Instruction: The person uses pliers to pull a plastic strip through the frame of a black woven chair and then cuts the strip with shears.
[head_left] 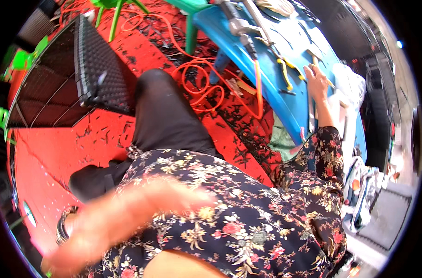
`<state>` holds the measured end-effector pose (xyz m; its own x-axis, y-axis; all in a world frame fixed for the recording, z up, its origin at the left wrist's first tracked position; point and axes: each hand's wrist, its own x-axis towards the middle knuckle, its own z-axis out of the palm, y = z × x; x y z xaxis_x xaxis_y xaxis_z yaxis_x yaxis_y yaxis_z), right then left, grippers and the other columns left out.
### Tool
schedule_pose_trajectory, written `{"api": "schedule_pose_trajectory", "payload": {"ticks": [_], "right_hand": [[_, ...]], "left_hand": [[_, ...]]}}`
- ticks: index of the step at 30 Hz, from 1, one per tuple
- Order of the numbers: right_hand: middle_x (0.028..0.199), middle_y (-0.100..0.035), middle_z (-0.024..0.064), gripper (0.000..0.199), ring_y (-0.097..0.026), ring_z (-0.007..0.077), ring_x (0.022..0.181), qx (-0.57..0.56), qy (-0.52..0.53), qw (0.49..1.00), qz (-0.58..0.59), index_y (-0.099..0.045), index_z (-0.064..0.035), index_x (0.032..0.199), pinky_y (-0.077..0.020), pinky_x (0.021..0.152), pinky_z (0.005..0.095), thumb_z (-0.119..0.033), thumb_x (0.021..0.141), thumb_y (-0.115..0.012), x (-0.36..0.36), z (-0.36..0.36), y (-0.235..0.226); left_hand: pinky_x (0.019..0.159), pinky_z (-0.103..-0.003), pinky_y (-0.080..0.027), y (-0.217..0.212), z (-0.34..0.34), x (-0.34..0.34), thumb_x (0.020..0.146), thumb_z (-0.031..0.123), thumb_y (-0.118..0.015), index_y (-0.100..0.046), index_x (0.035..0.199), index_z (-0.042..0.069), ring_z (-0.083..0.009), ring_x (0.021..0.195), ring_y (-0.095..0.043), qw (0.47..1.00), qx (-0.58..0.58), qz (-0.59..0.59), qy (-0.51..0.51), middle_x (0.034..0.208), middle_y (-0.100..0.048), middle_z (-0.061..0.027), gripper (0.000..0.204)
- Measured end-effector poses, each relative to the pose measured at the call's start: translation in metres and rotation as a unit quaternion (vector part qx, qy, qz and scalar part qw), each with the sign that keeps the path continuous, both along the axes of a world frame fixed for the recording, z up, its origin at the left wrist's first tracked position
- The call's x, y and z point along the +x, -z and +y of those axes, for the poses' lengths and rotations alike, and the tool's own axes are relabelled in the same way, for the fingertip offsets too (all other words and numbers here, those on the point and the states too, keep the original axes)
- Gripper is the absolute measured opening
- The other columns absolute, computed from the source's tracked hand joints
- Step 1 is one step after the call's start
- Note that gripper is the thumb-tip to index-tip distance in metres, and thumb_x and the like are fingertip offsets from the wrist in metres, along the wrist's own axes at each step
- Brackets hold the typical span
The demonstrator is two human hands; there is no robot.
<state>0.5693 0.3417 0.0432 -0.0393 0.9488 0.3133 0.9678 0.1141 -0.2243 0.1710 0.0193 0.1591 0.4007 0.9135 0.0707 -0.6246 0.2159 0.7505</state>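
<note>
1. Two bare hands, well apart: right hand (pixel 318 84) over the blue tabletop (pixel 270 78), left hand (pixel 127 213) low in front of the body.
2. Reaches with the right hand to a hammer (pixel 314 55) lying on the tabletop; cannot tell whether touching its handle or just above.
3. Curls the right fingers slightly; cannot tell whether pinching the handle.
4. Stretches the left fingers rightward across a dark floral top (pixel 239 211); too blurred to tell whether spread or pressed together.
5. Left of the right hand, on the tabletop: yellow-handled pliers (pixel 285 76); farther off, a grey tool (pixel 237 25) with an orange hose (pixel 258 88) hanging over the edge.
6. Just right of the right hand: a white plastic bag (pixel 352 85).
7. Beside a dark trouser leg (pixel 167 109): a black woven panel (pixel 102 69), tilted, above a red floor (pixel 100 139) strewn with dark scraps (pixel 242 141).
</note>
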Motion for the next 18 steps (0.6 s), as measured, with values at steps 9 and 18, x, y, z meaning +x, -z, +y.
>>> {"api": "schedule_pose_trajectory", "payload": {"ticks": [9,18], "right_hand": [[0.111,-0.055,0.0222,0.077,-0.051,0.0351,0.105,-0.126,-0.061,0.975,-0.170,-0.048,-0.0008,0.119,-0.0390,0.089,0.0406,-0.054,0.066,-0.065,-0.056,0.000,-0.009],[0.093,-0.062,0.0167,0.039,-0.061,0.0283,0.087,-0.035,-0.051,0.996,-0.061,-0.056,-0.0045,0.110,-0.0454,0.078,0.0340,-0.026,0.078,-0.056,-0.023,-0.010,-0.034]], "left_hand": [[0.081,-0.036,-0.043,-0.036,-0.016,0.042,0.074,0.048,-0.055,-0.041,0.119,0.001,-0.0274,0.100,-0.049,0.986,0.162,-0.020,0.021,0.109,-0.048,-0.0221,0.066],[0.074,-0.029,-0.045,-0.025,-0.042,-0.034,0.075,0.023,-0.062,-0.051,0.103,-0.003,-0.0177,0.086,-0.054,0.981,0.149,0.112,-0.061,0.093,-0.055,-0.0130,0.040]]}}
